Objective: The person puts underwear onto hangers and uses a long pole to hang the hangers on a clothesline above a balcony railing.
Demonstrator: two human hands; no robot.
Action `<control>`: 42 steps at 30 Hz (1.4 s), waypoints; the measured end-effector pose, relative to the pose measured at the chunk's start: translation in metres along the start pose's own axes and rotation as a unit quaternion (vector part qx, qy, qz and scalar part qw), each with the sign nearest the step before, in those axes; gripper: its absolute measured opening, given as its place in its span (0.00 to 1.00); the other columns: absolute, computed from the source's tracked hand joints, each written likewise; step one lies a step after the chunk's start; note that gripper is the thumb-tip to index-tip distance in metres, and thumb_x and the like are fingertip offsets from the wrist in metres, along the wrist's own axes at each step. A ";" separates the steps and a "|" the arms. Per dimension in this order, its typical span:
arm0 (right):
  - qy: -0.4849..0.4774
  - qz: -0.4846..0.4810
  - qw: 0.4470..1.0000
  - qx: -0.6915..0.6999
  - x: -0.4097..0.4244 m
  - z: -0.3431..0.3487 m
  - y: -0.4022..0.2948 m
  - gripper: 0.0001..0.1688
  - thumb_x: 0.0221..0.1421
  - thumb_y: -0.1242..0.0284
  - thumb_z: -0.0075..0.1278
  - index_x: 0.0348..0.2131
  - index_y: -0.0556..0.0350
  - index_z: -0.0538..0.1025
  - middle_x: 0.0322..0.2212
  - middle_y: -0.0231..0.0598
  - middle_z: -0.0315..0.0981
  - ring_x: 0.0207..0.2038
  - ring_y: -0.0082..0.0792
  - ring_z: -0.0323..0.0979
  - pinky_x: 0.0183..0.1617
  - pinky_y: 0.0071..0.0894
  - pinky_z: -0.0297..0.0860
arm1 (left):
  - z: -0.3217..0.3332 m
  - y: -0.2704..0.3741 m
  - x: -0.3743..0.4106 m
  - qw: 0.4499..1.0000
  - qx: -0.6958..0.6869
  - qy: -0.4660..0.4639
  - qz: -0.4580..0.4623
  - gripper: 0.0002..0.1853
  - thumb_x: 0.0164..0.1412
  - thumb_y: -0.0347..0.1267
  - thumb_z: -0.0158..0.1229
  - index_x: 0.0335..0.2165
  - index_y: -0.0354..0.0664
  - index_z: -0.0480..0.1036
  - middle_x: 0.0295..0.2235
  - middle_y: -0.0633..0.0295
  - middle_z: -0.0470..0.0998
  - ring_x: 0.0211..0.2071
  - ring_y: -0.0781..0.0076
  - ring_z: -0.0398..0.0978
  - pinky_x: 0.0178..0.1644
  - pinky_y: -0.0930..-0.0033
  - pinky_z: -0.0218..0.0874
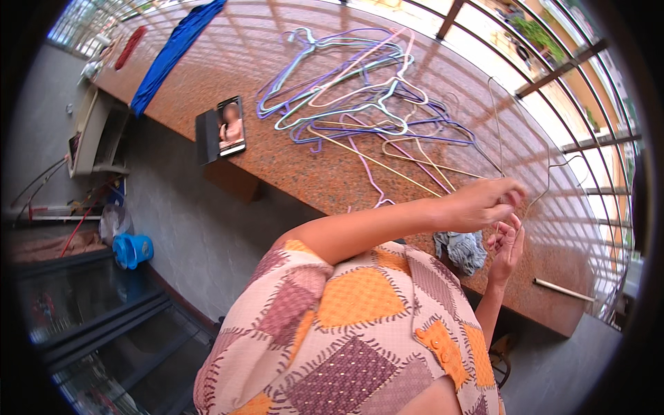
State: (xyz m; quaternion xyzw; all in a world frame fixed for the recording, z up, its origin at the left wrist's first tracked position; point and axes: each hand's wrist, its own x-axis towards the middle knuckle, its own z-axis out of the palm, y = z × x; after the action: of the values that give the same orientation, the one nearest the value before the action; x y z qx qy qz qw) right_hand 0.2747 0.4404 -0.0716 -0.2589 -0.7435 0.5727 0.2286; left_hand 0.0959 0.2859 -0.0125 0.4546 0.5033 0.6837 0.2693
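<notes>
A thin wire clothes hanger [549,155] stands up from my two hands, its hook turned to the right. My left hand [480,202] reaches across my body with fingers curled at the hanger's lower end. Just below it, my right hand [507,251] pinches the wire near the same corner. A crumpled grey-blue cloth [463,251] lies on the granite counter [290,171] under my hands. Beyond my left forearm spreads a loose heap of coloured clothes hangers [358,106], overlapping in white, purple, blue, pink and yellow.
A phone [231,127] in an opened dark case lies by the counter's near edge. Further left are a folded blue umbrella or cloth [174,57] and a red bundle [130,47]. A pale rod [563,289] rests at right. Metal bars [555,67] border the far side; a blue bucket [132,250] stands below.
</notes>
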 end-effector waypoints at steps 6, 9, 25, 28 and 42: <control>0.096 0.107 0.989 -0.031 0.007 -0.079 0.040 0.22 0.68 0.58 0.36 0.52 0.51 0.66 0.27 0.36 0.74 0.19 0.18 0.68 0.22 0.15 0.62 | -0.029 -0.016 -0.047 0.988 -0.047 -0.014 -0.143 0.13 0.63 0.27 0.50 0.46 0.36 0.70 0.36 0.58 0.79 0.38 0.73 0.76 0.43 0.71 0.67; 0.131 0.122 0.984 -0.017 0.010 -0.115 0.059 0.22 0.68 0.57 0.36 0.52 0.51 0.66 0.26 0.36 0.73 0.19 0.18 0.68 0.22 0.15 0.62 | -0.046 -0.023 -0.062 0.986 0.017 0.028 -0.163 0.13 0.64 0.27 0.50 0.47 0.38 0.70 0.37 0.61 0.78 0.39 0.76 0.75 0.44 0.73 0.67; 0.092 0.170 0.971 -0.138 0.040 -0.205 0.145 0.19 0.66 0.61 0.42 0.50 0.51 0.73 0.21 0.30 0.72 0.18 0.14 0.67 0.20 0.15 0.62 | -0.087 -0.037 -0.118 0.947 0.182 0.194 -0.180 0.08 0.60 0.24 0.52 0.38 0.37 0.75 0.31 0.54 0.80 0.33 0.64 0.79 0.38 0.68 0.69; 0.090 0.104 0.951 -0.275 0.051 -0.232 0.173 0.17 0.65 0.63 0.45 0.48 0.52 0.76 0.22 0.30 0.74 0.21 0.17 0.68 0.24 0.19 0.65 | -0.117 -0.036 -0.112 0.914 0.272 0.270 -0.132 0.08 0.60 0.24 0.52 0.38 0.37 0.76 0.31 0.55 0.80 0.33 0.65 0.79 0.37 0.69 0.69; 0.164 0.030 0.821 -0.546 0.072 -0.231 0.174 0.23 0.53 0.77 0.52 0.50 0.50 0.74 0.41 0.45 0.71 0.46 0.43 0.69 0.52 0.38 0.65 | -0.222 -0.072 -0.099 0.748 0.604 0.203 -0.185 0.12 0.53 0.25 0.56 0.38 0.44 0.76 0.35 0.59 0.75 0.40 0.53 0.73 0.45 0.57 0.64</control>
State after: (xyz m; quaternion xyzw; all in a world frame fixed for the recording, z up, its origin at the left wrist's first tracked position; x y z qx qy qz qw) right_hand 0.3883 0.6925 -0.1824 -0.4533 -0.8780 0.0281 0.1512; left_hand -0.0652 0.1303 -0.1322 0.2709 0.9283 0.2501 -0.0484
